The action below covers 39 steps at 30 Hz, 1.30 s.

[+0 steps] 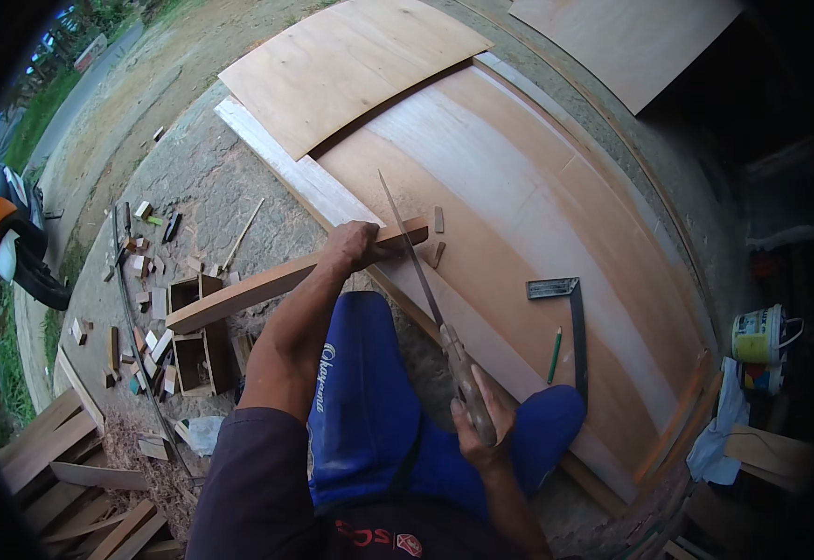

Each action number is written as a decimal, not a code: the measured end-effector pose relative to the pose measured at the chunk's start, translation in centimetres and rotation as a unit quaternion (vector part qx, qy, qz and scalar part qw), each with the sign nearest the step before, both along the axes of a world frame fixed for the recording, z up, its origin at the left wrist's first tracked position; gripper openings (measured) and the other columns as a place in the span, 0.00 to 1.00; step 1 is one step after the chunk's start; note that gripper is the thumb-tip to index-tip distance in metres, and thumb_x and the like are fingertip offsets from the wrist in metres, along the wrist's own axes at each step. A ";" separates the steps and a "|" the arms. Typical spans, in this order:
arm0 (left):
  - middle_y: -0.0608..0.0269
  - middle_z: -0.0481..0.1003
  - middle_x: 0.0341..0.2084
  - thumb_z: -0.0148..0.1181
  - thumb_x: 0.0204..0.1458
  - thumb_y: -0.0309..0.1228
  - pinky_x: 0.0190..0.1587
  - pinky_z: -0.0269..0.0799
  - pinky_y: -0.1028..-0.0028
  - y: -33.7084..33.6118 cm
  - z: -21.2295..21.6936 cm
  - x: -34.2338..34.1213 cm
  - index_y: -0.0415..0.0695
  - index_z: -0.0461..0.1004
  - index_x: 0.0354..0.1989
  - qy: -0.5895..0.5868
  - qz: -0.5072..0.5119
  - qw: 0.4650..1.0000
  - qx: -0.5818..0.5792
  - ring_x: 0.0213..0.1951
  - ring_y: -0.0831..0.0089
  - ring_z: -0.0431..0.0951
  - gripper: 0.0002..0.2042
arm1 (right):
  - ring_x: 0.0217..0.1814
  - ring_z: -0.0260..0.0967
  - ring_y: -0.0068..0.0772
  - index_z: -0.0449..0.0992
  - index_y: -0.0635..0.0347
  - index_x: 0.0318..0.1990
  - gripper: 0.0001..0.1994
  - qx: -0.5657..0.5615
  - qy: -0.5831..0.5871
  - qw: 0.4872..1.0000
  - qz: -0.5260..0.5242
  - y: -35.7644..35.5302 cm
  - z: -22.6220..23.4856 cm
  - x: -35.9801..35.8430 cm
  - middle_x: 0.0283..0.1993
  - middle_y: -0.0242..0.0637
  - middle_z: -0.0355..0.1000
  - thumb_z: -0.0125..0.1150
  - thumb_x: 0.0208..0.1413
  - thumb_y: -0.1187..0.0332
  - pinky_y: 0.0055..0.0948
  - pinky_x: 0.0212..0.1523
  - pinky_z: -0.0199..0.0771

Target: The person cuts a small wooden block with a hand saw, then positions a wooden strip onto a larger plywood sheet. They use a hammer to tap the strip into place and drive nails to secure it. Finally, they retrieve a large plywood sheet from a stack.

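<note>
My left hand (353,246) is wrapped round a long wooden board (257,285) near its right end, which lies over the edge of a large door-like panel (509,196). The board's other end reaches left, over a small wooden box. My right hand (483,420) grips the handle of a handsaw (430,299). The saw's narrow blade points away from me and crosses the board just right of my left hand; whether its teeth are in the wood I cannot tell. Two small wood offcuts (438,220) lie on the panel beyond the board's end.
A try square (575,308) and a green pencil (554,355) lie on the panel to the right. A plywood sheet (351,70) covers its far end. Wooden boxes (197,359) and scattered offcuts are on the ground at left, a motorcycle (15,233) beyond. Paint buckets (758,336) stand at right.
</note>
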<state>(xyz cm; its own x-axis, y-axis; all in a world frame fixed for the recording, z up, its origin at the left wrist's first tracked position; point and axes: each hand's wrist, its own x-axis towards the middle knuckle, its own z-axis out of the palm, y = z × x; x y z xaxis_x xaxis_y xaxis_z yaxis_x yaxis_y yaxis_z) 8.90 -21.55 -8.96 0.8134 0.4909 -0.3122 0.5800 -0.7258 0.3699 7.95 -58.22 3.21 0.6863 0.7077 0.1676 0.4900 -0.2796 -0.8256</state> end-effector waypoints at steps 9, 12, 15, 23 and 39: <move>0.48 0.81 0.33 0.68 0.48 0.51 0.44 0.76 0.55 0.1 -2.4 0.3 0.44 0.81 0.36 -0.026 -0.007 0.999 0.030 0.41 0.49 0.82 0.20 | 0.49 0.80 0.58 0.70 0.73 0.61 0.26 0.028 0.002 1.000 -0.002 7.2 -1.3 3.9 0.50 0.61 0.77 0.65 0.55 0.72 0.38 0.47 0.81; 0.48 0.82 0.33 0.68 0.47 0.52 0.45 0.76 0.55 0.1 -0.8 0.4 0.44 0.81 0.36 -0.020 0.000 1.000 0.009 0.41 0.49 0.82 0.22 | 0.51 0.79 0.59 0.71 0.73 0.61 0.26 0.083 0.032 0.996 -0.011 10.3 -3.6 5.3 0.51 0.61 0.77 0.66 0.55 0.73 0.38 0.50 0.80; 0.48 0.81 0.34 0.67 0.47 0.53 0.44 0.76 0.55 0.7 -0.3 -0.2 0.45 0.81 0.36 0.001 -0.012 1.000 0.002 0.41 0.49 0.82 0.22 | 0.51 0.79 0.58 0.70 0.73 0.61 0.26 0.026 -0.008 1.000 0.013 2.4 -1.8 1.9 0.50 0.61 0.77 0.66 0.55 0.71 0.37 0.50 0.81; 0.48 0.81 0.35 0.67 0.48 0.50 0.44 0.76 0.54 0.1 -2.0 0.7 0.45 0.81 0.36 -0.026 -0.016 0.999 0.039 0.42 0.49 0.82 0.19 | 0.48 0.81 0.54 0.70 0.71 0.62 0.26 0.013 0.031 0.999 0.007 4.0 -1.3 3.6 0.50 0.60 0.77 0.65 0.56 0.70 0.36 0.45 0.81; 0.49 0.81 0.36 0.65 0.49 0.44 0.45 0.76 0.53 -1.0 -4.0 -1.0 0.44 0.78 0.36 -0.033 0.010 0.997 0.068 0.43 0.49 0.82 0.16 | 0.55 0.78 0.56 0.70 0.71 0.62 0.26 0.066 0.014 0.997 0.031 7.9 -3.6 5.3 0.53 0.61 0.76 0.65 0.56 0.71 0.38 0.50 0.81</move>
<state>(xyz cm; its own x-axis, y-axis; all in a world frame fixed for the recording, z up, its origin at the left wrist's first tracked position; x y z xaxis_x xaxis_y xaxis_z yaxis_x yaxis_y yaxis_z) 7.86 -22.51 -12.94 0.8193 0.5418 -0.1877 0.5729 -0.7601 0.3066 13.28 -50.35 -0.37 0.6480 0.7218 0.2432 0.4784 -0.1372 -0.8674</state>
